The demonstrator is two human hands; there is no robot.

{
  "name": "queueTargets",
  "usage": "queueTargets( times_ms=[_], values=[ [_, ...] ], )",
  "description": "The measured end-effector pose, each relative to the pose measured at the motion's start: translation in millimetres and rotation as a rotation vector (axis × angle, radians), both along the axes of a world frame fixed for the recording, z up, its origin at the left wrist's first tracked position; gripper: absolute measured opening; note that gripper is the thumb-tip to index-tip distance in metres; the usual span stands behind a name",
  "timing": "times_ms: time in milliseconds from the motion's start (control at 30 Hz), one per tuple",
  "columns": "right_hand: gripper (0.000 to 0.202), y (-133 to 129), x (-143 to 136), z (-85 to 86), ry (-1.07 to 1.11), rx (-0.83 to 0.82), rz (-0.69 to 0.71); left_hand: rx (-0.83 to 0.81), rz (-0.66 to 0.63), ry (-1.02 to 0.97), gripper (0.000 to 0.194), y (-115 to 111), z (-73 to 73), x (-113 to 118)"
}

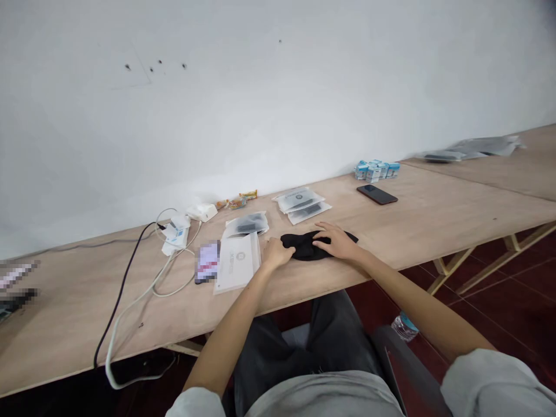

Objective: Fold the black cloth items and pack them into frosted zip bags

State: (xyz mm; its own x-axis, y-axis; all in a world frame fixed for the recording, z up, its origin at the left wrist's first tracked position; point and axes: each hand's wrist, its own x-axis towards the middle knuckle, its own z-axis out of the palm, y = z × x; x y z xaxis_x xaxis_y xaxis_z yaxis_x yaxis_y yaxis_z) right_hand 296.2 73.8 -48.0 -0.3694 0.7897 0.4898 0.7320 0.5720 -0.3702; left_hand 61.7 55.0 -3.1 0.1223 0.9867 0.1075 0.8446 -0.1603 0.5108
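A piece of black cloth (306,245) lies on the wooden table (417,220) in front of me. My left hand (278,253) is closed at the cloth's left end, with its thumb and fingers pinching the edge. Over the right part of the cloth rests my right hand (335,240), its fingers spread and touching the fabric. Left of my left hand is a flat white printed bag (237,263). Behind it sits a frosted bag (247,223) with something dark inside. Two more frosted printed bags (299,200) overlap beyond the cloth.
A phone (377,194) and small blue-white boxes (377,169) stand right of the bags. To the left are a blurred-screen phone (207,262), a white charger (203,212), a power strip (175,236) and looping cables. Snack wrappers (237,202) lie by the wall; plastic bags (482,146) are far right.
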Motion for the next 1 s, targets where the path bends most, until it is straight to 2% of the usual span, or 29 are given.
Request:
queueTargets(
  times_ms=[100, 200, 300, 367, 433, 500, 567, 700, 800, 900, 1000],
  values=[
    [0.029, 0.5, 22.2, -0.9, 0.082, 0.06, -0.096, 0.066, 0.086, 0.11, 0.018, -1.5, 10.4, -11.5],
    [0.03, 0.0, 46.7, -5.8, 0.118, 0.089, -0.185, 0.188, 0.181, 0.262, 0.017, -5.8, 27.1, -22.0],
    [0.03, 0.2, 61.1, -12.3, 0.122, 0.086, -0.212, 0.291, 0.192, 0.318, 0.016, -10.8, 44.0, -15.0],
    [0.031, 1.1, 63.3, -15.4, 0.118, 0.078, -0.21, 0.309, 0.074, 0.275, 0.021, -14.6, 51.7, -1.4],
    [0.032, 1.7, 62.3, -17.1, 0.109, 0.077, -0.204, 0.255, -0.205, 0.163, 0.03, -18.7, 54.3, 12.1],
    [0.032, 1.3, 60.8, -17.0, 0.11, 0.078, -0.194, 0.183, -0.465, 0.039, 0.035, -22.6, 50.8, 17.7],
    [0.032, -0.4, 59.7, -14.5, 0.132, 0.075, -0.186, 0.173, -0.531, -0.022, 0.036, -24.9, 41.9, 11.2],
    [0.033, -5.9, 51.0, -0.2, 0.209, 0.065, -0.166, 0.264, -0.376, 0.076, 0.033, -24.7, 14.7, -28.0],
    [0.034, -10.2, 32.0, 16.5, 0.224, 0.052, -0.048, 0.28, -0.26, 0.196, 0.031, -24.5, -6.2, -56.0],
    [0.032, -14.0, 6.8, 29.2, 0.163, 0.001, 0.093, 0.282, -0.205, 0.25, 0.029, -26.0, -21.3, -68.5],
    [0.03, -17.3, -12.8, 31.6, 0.016, -0.042, 0.15, 0.301, -0.19, 0.248, 0.027, -27.6, -28.0, -69.9]
  ],
)
